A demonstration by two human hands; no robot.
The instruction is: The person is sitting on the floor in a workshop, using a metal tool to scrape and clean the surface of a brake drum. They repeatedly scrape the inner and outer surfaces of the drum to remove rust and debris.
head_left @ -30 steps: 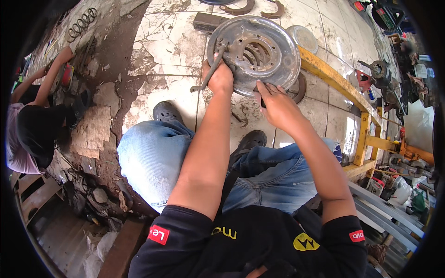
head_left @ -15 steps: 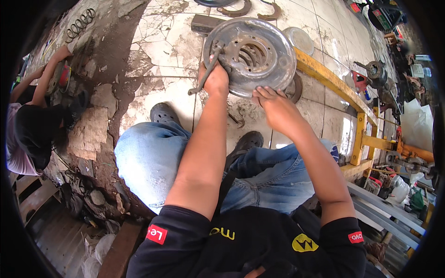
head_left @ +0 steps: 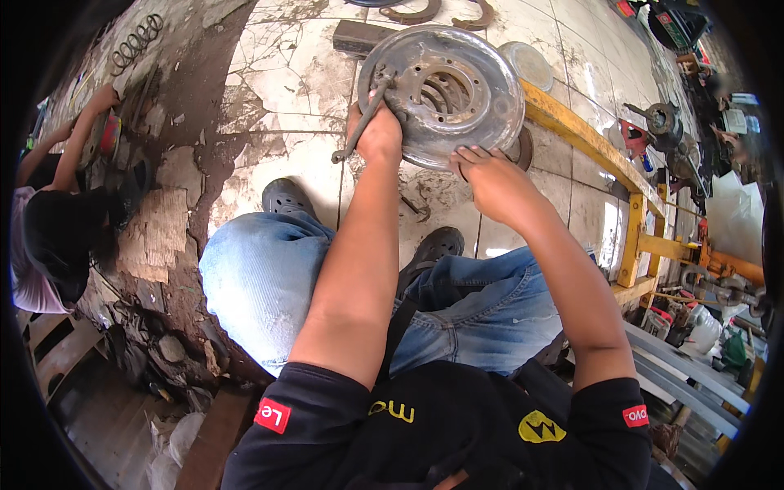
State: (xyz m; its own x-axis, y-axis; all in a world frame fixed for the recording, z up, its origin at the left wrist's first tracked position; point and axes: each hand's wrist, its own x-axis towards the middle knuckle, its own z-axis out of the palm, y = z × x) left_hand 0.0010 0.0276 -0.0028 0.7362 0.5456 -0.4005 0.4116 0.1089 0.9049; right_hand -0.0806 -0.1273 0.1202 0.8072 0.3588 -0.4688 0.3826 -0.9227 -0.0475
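Observation:
A round, worn metal brake backing plate (head_left: 398, 147) is held up over the tiled floor, tilted toward me. Several small bolt holes ring its large centre opening, and curved metal parts show through that opening. My left hand (head_left: 380, 137) grips the plate's left side, its fingers partly hidden by a metal lever (head_left: 359, 133) attached there. My right hand (head_left: 492, 181) holds the lower right rim, fingers lying on the face and the thumb by the edge. Behind the rim on the right, a curved brake shoe (head_left: 524, 149) is partly hidden.
A dark block (head_left: 359, 37) and a round pale lid (head_left: 527, 65) lie past the plate. Curved brake shoes (head_left: 472, 15) lie farther off. On the right stands a yellow metal frame (head_left: 588, 147). At left, another person (head_left: 61, 220) works near a coil spring (head_left: 137, 45).
My right hand has shifted slightly right along the rim. The plate has tipped and risen a little; my left hand keeps its grip.

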